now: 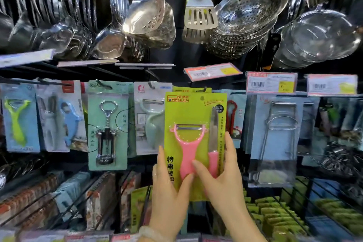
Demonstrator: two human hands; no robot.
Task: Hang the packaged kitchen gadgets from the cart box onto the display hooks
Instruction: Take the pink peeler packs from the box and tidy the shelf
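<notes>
Head view: left hand, right hand grip green "HENLEY" peeler pack.

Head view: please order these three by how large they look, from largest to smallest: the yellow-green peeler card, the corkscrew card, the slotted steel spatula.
1. The yellow-green peeler card, held by both hands nearer the camera, which enlarges it.
2. The corkscrew card.
3. The slotted steel spatula, counting only its head; its handle is cut off by the frame.
</notes>
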